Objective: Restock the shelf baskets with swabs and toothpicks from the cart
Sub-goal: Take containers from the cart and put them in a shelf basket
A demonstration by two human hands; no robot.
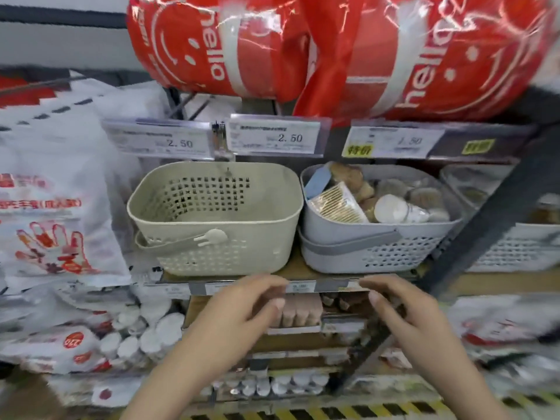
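**Hovering hands below 2 shelf baskets**

Blurring softens most of the scene; the right edge of the shelf (303, 272) is crossed by a dark slanted post (497, 213), which hides part of a third basket (515, 247), and whatever sits in that basket is too smeared to name; print on the price tags (274, 137) is unreadable apart from 2.50 on 2 of them; goods on the lower shelves are hard to make out.

The beige basket (215, 219) stands upright, opening up, long axis running left to right, handle folded down on the front wall; its inside shows only the perforated back wall. Just beside it on the right, touching or nearly so, the grey basket (375, 237) sits the same way, holding a clear packet of cotton swabs (339, 206) tilted with its sticks pointing up and back, a round white-lidded tub (400, 210) lying on its side, and brownish packs behind.

Left hand (242, 310) and right hand (400, 307) hang in front of the shelf edge, fingers loosely curled toward each other, holding nothing; red bags (242, 47) fill the top.
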